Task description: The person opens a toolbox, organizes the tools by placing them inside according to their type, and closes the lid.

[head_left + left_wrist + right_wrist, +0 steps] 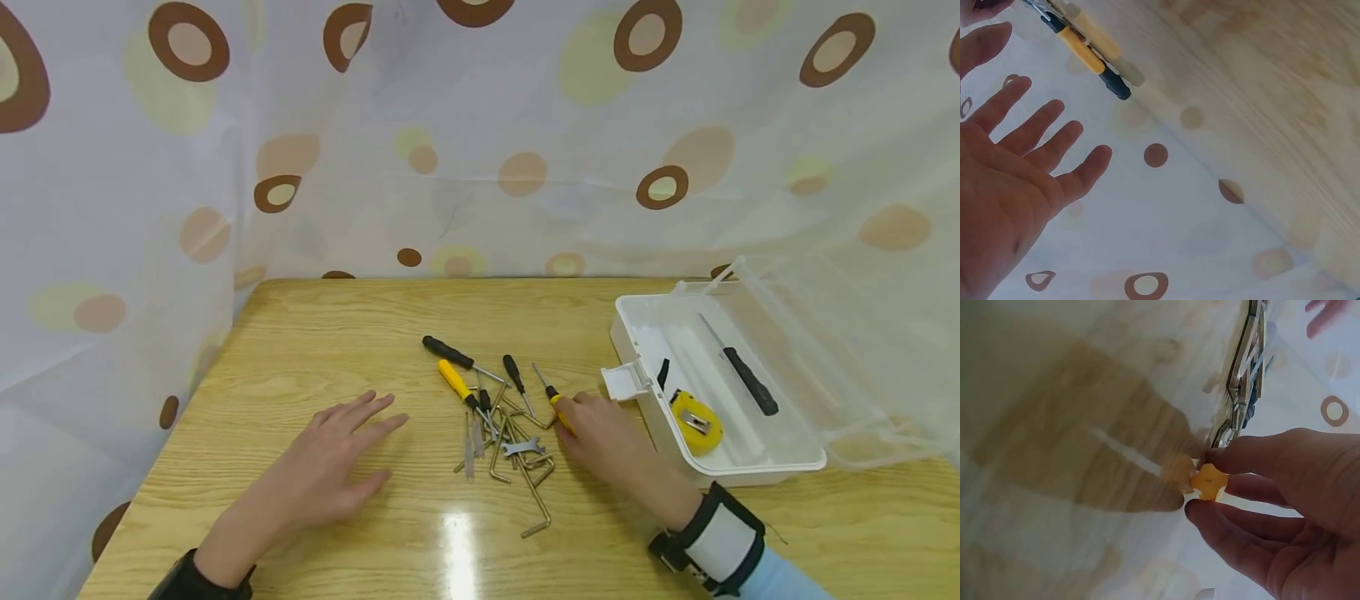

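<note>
My right hand (611, 446) pinches the yellow handle of a screwdriver (556, 398) beside the box; its shaft points away from me. In the right wrist view thumb and fingers sit on either side of the yellow handle end (1210, 481). My left hand (326, 471) is left of the tools, fingers spread, holding nothing. Between the hands lies a heap of brass-coloured hex keys (535, 493) with a small open-ended wrench (522, 447) on it. Around its far side are another yellow screwdriver (453, 380), a black-handled screwdriver (447, 350) and a smaller black one (513, 372).
An open white plastic box (757, 472) stands on the right, its clear lid (847, 375) tipped outward. Inside lie a yellow tape measure (696, 422) and a black-handled screwdriver (750, 381). Its latch (626, 381) juts toward the heap. A patterned cloth (465, 125) hangs behind the table (337, 321).
</note>
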### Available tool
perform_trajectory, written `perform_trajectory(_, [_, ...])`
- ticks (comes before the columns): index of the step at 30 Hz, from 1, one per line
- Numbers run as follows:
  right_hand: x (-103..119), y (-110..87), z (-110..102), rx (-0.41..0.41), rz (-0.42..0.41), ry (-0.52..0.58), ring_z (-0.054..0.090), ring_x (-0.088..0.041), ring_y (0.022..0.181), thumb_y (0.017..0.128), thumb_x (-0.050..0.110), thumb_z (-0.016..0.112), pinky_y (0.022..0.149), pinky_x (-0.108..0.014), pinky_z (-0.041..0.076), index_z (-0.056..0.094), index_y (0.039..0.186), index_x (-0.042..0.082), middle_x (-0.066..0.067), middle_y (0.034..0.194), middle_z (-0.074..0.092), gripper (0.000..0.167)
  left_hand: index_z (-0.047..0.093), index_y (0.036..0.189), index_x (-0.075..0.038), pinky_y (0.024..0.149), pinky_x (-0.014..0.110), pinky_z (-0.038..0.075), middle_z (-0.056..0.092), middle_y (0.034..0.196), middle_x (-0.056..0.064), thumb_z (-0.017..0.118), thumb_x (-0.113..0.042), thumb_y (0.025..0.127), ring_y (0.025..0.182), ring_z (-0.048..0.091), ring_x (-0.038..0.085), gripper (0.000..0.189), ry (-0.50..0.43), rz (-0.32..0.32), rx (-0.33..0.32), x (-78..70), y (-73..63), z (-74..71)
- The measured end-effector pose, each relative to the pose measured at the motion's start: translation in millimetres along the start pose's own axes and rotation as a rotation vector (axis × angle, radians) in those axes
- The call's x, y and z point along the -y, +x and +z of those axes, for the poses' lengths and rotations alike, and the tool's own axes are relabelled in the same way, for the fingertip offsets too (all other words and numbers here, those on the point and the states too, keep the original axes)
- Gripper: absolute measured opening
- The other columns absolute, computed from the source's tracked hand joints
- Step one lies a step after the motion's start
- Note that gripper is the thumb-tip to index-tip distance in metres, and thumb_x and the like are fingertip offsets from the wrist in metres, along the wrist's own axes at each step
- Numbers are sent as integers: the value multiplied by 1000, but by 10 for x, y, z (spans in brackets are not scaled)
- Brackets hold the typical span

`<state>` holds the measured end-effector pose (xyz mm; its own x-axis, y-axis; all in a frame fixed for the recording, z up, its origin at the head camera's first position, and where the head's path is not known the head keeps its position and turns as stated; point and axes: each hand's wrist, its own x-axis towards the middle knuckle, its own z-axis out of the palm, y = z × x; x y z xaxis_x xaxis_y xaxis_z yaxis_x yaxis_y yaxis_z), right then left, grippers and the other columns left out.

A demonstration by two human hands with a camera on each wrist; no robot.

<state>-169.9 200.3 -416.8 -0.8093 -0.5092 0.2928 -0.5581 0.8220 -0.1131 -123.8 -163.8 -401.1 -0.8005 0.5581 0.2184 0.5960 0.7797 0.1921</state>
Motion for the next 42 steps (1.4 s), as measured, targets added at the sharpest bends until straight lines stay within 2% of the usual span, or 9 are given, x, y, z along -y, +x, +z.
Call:
perform_trajectory(5, [23,25,1,-14,17,42,57,-14,65,81,-2,80,56,-27,45,69,91,3,-7,76,66,16,55,149,-16,104,66,45,48,158,15,77,-32,90,144,47,41,65,21,-63,-4,67,-76,-39])
perform_trajectory(8, [97,48,-53,-60,-2,53,61,-16,69,78,-6,81,59,-28,50,69,90,3,-8,80,68,19,55,149,-16,103,67,46,48,157,15,77,-32,89,143,48,42,66,39,-82,-21,82,-115,-69])
perform_trajectory(13, [289,84,-139,-185,-112,77,68,-18,75,76,-6,83,62,-26,56,71,87,2,-10,87,72,18,56,147,-16,102,68,45,49,157,15,78,-33,89,143,47,43,65,56,-122,-45,99,-156,-89])
perform_trajectory(17, [421,88,-158,-218,-172,86,66,-15,71,76,-4,84,60,-20,55,70,81,4,-8,83,71,17,56,147,-16,101,69,46,51,155,16,78,-33,88,142,48,43,64,70,-136,-57,103,-165,-95])
perform_trajectory(22, [464,72,-154,-179,-113,89,68,-16,74,75,-3,84,63,-21,57,71,79,4,-7,85,72,15,57,147,-16,99,70,47,51,154,17,79,-32,87,140,50,43,66,85,-147,-70,104,-181,-111])
perform_trajectory(25, [435,62,-161,-191,-80,104,69,-19,77,75,-3,84,66,-24,58,71,79,4,-8,86,72,15,56,147,-17,99,70,46,51,154,17,80,-32,87,140,50,44,67,81,-149,-75,111,-183,-116])
perform_trajectory(28, [374,63,-204,-257,-81,96,69,-20,76,72,-4,86,64,-28,59,70,78,4,-9,84,72,18,55,148,-18,100,70,45,50,155,16,79,-33,88,141,49,43,67,72,-136,-74,117,-156,-107])
perform_trajectory(32, [241,33,-333,-350,-63,51,68,-20,70,68,-4,87,60,-31,58,69,75,5,-8,80,71,21,54,149,-18,102,70,44,48,157,16,77,-36,89,143,47,42,67,63,-100,-69,110,-54,-92])
perform_trajectory(42, [-147,-213,-690,-443,50,17,59,-14,61,67,-9,85,53,-31,53,67,73,5,-8,74,68,23,51,152,-24,106,70,41,43,161,13,74,-41,91,147,43,41,68,3,22,-47,-33,232,-43])
